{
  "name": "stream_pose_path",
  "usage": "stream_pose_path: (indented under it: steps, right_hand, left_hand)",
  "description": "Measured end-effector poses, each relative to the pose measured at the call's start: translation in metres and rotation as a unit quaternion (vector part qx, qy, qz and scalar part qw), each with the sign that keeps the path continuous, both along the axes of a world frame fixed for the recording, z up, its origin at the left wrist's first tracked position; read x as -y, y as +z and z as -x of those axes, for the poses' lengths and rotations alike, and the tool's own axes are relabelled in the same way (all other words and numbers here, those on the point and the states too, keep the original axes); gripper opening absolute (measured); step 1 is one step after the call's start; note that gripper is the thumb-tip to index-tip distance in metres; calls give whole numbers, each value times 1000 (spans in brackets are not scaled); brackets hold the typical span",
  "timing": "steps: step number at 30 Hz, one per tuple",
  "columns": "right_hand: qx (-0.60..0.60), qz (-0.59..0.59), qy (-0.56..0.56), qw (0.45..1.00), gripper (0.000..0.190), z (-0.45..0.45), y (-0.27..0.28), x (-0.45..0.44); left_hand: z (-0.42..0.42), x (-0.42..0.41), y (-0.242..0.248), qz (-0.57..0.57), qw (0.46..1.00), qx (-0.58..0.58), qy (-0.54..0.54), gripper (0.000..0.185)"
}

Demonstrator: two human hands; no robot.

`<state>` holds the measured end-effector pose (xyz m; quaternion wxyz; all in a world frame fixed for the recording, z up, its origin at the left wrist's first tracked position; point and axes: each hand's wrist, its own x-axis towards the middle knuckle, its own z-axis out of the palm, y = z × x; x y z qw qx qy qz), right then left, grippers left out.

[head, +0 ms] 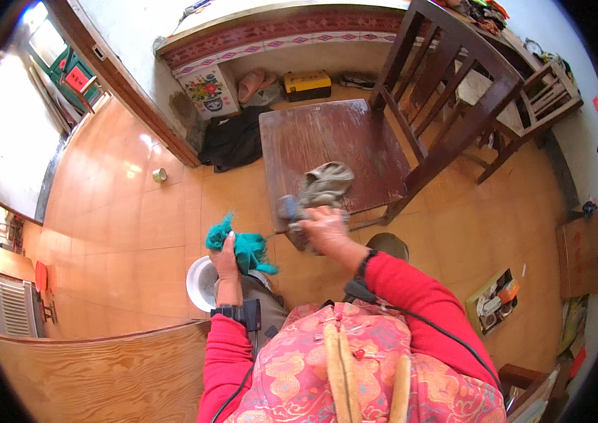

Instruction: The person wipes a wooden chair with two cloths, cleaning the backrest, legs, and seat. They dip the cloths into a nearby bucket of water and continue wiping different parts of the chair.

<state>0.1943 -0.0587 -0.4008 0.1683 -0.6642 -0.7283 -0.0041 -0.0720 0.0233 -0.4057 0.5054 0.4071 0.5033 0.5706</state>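
My left hand grips a frayed teal cloth or bundle of yarn, above a white basin that stands on the floor. My right hand is at the front edge of a worn brown wooden chair. Its fingers are on a crumpled grey-brown cloth that lies partly on the seat. Beside these fingers is a small bluish thing, too blurred to name. The fingers' undersides are hidden from me.
A second wooden chair stands beyond the first, at the right. Black fabric and a yellow-and-black box lie under a tiled counter. A small tin sits on the floor, left. A tray of items lies at the right.
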Motion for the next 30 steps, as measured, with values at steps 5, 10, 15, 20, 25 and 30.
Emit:
stream_pose_path:
  steps: [5, 10, 15, 20, 25, 30]
  right_hand:
    - [-52, 12, 86, 995, 28, 50, 0, -28]
    - [-81, -88, 31, 992, 19, -4, -5, -9]
    - [-14, -100, -171, 980, 15, -129, -4, 31]
    - [-338, -83, -215, 912, 38, -200, -9, 81]
    - [-686, -153, -256, 663, 44, -234, -22, 136]
    - [-794, -346, -150, 476, 59, -274, 29, 194]
  left_hand:
    - [21, 27, -6, 21, 999, -28, -6, 18]
    - [18, 29, -7, 39, 997, -58, -18, 21]
    - [-21, 21, -14, 95, 985, -76, -123, 27]
    - [-63, 14, -12, 101, 964, -112, -218, 28]
    - [-84, 8, -18, 112, 948, -214, -206, 26]
    - [-89, 6, -24, 93, 970, -126, -186, 22]
